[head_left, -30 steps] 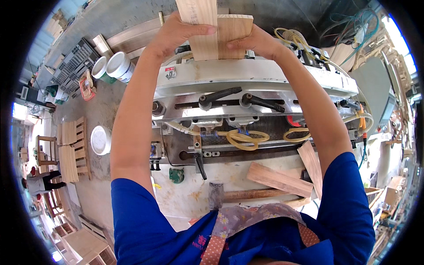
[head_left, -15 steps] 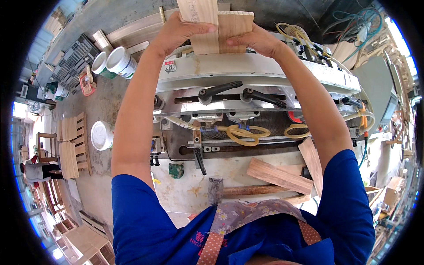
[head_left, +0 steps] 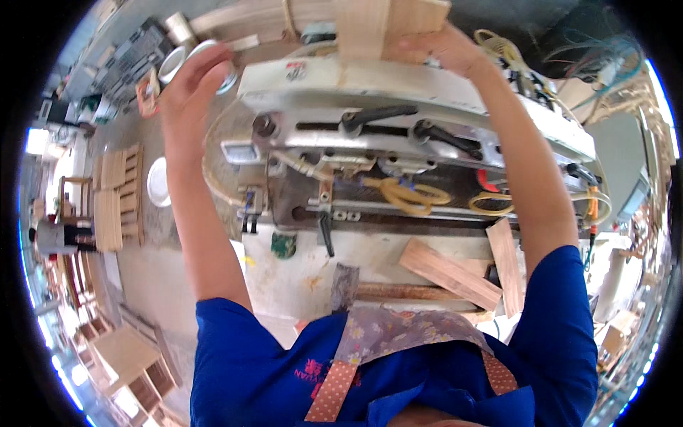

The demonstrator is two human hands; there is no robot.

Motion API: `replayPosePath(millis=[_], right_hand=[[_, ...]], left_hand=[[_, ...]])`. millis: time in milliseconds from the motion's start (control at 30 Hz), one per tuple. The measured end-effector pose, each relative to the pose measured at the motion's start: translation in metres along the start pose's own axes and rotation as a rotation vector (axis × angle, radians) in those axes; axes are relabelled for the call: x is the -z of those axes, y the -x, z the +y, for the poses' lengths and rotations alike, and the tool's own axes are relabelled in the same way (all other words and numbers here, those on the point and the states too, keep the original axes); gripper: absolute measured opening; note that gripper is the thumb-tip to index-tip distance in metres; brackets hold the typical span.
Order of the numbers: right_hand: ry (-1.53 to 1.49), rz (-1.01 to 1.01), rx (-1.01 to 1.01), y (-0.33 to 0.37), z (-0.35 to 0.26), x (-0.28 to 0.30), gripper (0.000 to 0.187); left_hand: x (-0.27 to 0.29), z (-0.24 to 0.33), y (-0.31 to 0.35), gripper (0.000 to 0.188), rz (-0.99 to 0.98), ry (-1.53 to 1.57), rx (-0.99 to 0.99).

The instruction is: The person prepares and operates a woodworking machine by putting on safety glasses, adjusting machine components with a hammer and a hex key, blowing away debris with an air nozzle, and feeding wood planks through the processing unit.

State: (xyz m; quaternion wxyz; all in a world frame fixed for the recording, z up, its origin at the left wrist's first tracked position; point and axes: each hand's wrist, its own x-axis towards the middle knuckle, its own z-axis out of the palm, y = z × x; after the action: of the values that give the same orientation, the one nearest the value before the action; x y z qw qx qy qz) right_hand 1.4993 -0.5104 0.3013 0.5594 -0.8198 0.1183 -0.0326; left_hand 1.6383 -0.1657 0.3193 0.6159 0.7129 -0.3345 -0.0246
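Observation:
Two pale wooden boards stand side by side at the far edge of the machine: a left wooden board (head_left: 361,28) and a right wooden board (head_left: 420,18). My right hand (head_left: 448,51) grips the right board near its lower part, thumb across its near face. My left hand (head_left: 193,82) is in the air to the left of the machine, away from the boards. It is blurred, with its fingers stretched out and nothing visible in them. Below the boards runs the machine's white beam (head_left: 370,82), with black clamp levers (head_left: 380,114) in front.
Yellow hoses (head_left: 413,196) loop under the machine's metal rail. On the near surface lie a mallet (head_left: 345,285), loose wood pieces (head_left: 448,274) and a green lump (head_left: 283,245). White buckets stand on the left floor, near a slatted pallet (head_left: 128,192). Another person (head_left: 60,236) is far left.
My left hand has let go of the left board and swung left and down. My right hand still holds the right board. The view has shifted, moving the machine slightly right and up.

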Motion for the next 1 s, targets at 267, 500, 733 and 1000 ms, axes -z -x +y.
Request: replayPosePath(millis=[267,500,733,1000], right_hand=[[-0.241,-0.033,0.055,-0.034,0.08,0.047,0.044],[-0.085,-0.115,0.036,-0.018,0.052,0.044,0.037],[-0.276,-0.028,0.025,-0.007,0.014,0.002,0.041],[0.033,0.041,0.396,-0.004,-0.092,0.024,0.045]], left_hand=[[0.093,-0.124,0.266,0.026,0.416,-0.034,0.902],[0.031,-0.133,0.275,0.034,0.46,0.23,0.916],[0.034,-0.139,0.283,0.036,0.43,0.051,0.884],[0.012,-0.166,0.295,0.044,0.535,0.198,0.692]])
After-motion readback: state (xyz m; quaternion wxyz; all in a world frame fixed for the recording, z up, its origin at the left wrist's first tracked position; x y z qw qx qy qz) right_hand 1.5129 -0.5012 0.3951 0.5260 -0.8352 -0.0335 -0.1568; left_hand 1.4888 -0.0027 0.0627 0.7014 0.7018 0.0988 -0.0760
